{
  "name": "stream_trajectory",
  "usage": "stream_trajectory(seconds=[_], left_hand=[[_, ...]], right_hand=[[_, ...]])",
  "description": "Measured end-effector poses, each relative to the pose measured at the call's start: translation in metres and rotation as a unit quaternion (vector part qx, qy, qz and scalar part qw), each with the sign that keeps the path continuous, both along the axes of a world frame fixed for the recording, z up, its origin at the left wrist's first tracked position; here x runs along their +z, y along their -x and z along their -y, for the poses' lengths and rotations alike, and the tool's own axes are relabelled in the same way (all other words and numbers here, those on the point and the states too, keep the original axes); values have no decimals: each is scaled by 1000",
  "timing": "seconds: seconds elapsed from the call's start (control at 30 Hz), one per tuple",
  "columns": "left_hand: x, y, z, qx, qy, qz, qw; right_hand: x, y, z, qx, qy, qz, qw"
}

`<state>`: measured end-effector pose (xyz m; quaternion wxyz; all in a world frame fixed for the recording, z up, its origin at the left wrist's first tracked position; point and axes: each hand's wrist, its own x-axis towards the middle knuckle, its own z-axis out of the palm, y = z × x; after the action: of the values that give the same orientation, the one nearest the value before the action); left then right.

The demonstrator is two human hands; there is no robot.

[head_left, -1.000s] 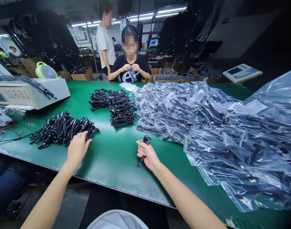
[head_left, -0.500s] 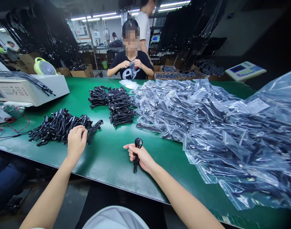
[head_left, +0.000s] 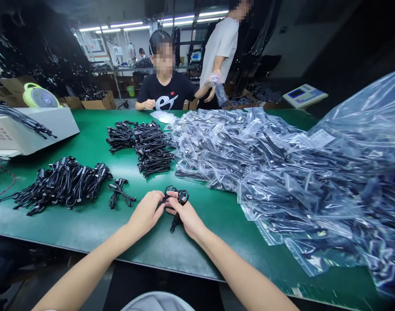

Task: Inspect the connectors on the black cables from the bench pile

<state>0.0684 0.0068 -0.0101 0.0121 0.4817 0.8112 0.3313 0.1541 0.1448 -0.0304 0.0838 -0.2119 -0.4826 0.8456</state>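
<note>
My left hand (head_left: 146, 214) and my right hand (head_left: 184, 216) meet over the near part of the green table (head_left: 158, 246). Each is closed on a bundled black cable (head_left: 177, 202); the right one holds a coiled bundle whose end hangs below the palm, the left pinches a second bundle beside it. A single loose cable bundle (head_left: 119, 192) lies to the left of my hands. Further left sits a pile of black cables (head_left: 61, 181).
A second heap of cable bundles (head_left: 142, 144) lies mid-table. A large mound of bagged cables (head_left: 281, 172) fills the right side. A white tester box (head_left: 29, 129) stands at the left. Across the table a seated person (head_left: 165, 86) passes a bag to a standing person (head_left: 221, 52). A scale (head_left: 304, 95) sits far right.
My left hand left the cable pile, carrying a bundle to my right hand. One bundle now lies apart from the pile. The standing person moved right, and the view shifted.
</note>
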Motion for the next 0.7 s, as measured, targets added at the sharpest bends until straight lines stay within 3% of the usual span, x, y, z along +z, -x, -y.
stream_trajectory(seconds=[0.13,0.2,0.33,0.47,0.6,0.7], left_hand=[[11,3,-20,-85,-21,158,984],[14,11,-26,-68,-48,257,963],[8,30,-32,36,-123,411,903],[6,33,-29,74,-172,461,868],[6,30,-28,63,-217,533,816],[3,31,-26,27,-195,575,794]], right_hand=[[-5,3,-13,-65,-32,-6,997],[0,3,-22,-75,-66,-23,995],[15,2,-31,-24,-156,-56,986],[25,-4,-27,57,-167,-54,983],[25,-8,-26,82,-198,-77,974],[22,-9,-27,90,-159,-79,980]])
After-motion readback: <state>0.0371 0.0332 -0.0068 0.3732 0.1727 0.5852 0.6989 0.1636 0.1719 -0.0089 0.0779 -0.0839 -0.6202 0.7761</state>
